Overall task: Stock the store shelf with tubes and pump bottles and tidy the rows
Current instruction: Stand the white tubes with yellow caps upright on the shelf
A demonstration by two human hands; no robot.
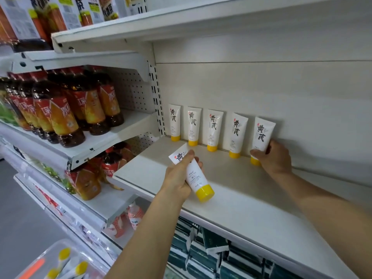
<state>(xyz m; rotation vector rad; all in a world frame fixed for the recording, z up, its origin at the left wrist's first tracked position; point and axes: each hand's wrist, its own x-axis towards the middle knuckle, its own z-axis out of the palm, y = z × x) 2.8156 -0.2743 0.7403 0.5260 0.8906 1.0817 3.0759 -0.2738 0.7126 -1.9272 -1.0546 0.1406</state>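
The right hand (275,158) is gripping the fifth tube (262,135) at the shelf's (231,198) back edge, seating it; the left hand (179,178) is clasping another tube (198,178), likely next alongside.

Right hand (272,157) grips the fifth tube (262,135) standing against the shelf (231,198) back; left hand (177,178) holds another tube (196,176) tilted.

White shelf (231,200): five yellow-capped tubes (214,129) standing along back.
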